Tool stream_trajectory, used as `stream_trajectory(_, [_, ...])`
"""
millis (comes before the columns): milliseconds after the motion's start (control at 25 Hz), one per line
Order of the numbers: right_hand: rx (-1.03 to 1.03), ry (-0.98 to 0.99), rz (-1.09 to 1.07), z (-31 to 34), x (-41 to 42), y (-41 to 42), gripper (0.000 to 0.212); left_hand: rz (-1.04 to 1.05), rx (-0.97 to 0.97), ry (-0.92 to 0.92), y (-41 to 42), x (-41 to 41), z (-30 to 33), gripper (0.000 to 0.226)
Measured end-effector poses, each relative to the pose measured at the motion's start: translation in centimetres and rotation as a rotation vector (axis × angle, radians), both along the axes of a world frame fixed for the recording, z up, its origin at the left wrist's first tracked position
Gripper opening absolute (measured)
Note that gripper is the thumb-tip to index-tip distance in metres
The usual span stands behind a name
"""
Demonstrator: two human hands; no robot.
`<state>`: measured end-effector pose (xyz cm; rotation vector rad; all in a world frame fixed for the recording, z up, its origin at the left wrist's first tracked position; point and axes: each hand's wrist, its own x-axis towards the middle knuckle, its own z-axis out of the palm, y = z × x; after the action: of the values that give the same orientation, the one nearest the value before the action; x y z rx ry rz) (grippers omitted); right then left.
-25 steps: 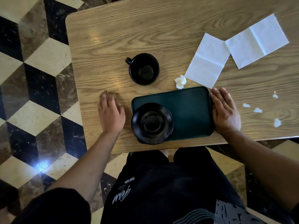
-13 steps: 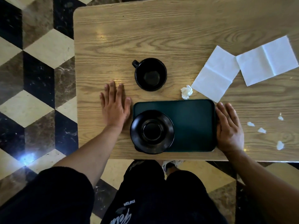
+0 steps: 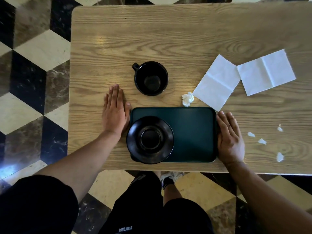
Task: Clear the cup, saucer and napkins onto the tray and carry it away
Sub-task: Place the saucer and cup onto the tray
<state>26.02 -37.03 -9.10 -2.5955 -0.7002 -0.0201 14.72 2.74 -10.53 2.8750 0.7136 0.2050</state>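
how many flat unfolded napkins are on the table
2. One napkin lies just beyond the tray's far right corner; the other napkin lies to its right, corners overlapping or touching.

Wood table — checkered marble floor w/ black, cream, brown tiles.

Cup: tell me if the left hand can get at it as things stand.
Probably yes. The left hand lies flat on the table just left of the cup, with only bare wood between them.
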Motion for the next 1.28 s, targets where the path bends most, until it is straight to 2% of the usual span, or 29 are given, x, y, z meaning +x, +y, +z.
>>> stream_trajectory(200, [-0.007, 0.08, -0.013, 1.0, -0.3, 0.4, 0.043, 0.017, -0.01, -0.03, 0.3, -0.1, 0.2, 0.057])
stream_trajectory(320, [0.081, 0.11, -0.101, 3.6, 0.7, 1.7, 0.044, 0.014, 0.004, -0.047, 0.2, -0.1, 0.3, 0.057])
stream_trajectory(400, [0.14, 0.085, -0.189, 6.1, 2.0, 5.0, 0.037, 0.01, 0.007, -0.054, 0.4, 0.0, 0.3, 0.056])
stream_trajectory(480, [0.196, 0.136, -0.15, 8.2, 3.7, 9.8, 0.03, 0.001, 0.018, -0.049, 0.3, 0.0, 0.3, 0.055])
stream_trajectory(560, [0.208, 0.298, -0.048, 9.2, 4.8, 15.3, 0.05, 0.002, 0.011, -0.038, 0.3, 0.0, 0.4, 0.055])
stream_trajectory(640, [0.152, 0.461, 0.031, 9.8, 5.1, 20.1, 0.085, 0.007, 0.004, -0.034, 0.3, 0.0, 0.6, 0.056])
stream_trajectory(720, [0.084, 0.543, 0.063, 10.0, 5.0, 23.3, 0.118, 0.01, 0.004, -0.029, 0.3, 0.0, 0.6, 0.055])
stream_trajectory(800, [0.006, 0.562, 0.07, 9.7, 4.9, 25.2, 0.134, 0.012, 0.008, -0.033, 0.3, 0.0, 0.6, 0.054])
stream_trajectory(960, [-0.054, 0.507, 0.044, 9.0, 4.8, 26.2, 0.128, 0.016, 0.013, -0.032, 0.2, 0.1, 0.5, 0.054])
stream_trajectory(1080, [-0.002, 0.485, 0.041, 8.9, 4.7, 25.9, 0.121, 0.016, 0.012, -0.014, 0.1, 0.0, 0.6, 0.055])
stream_trajectory(1280, [0.144, 0.56, 0.018, 10.5, 4.5, 22.2, 0.119, 0.028, 0.01, -0.001, 0.2, 0.1, 0.6, 0.055])
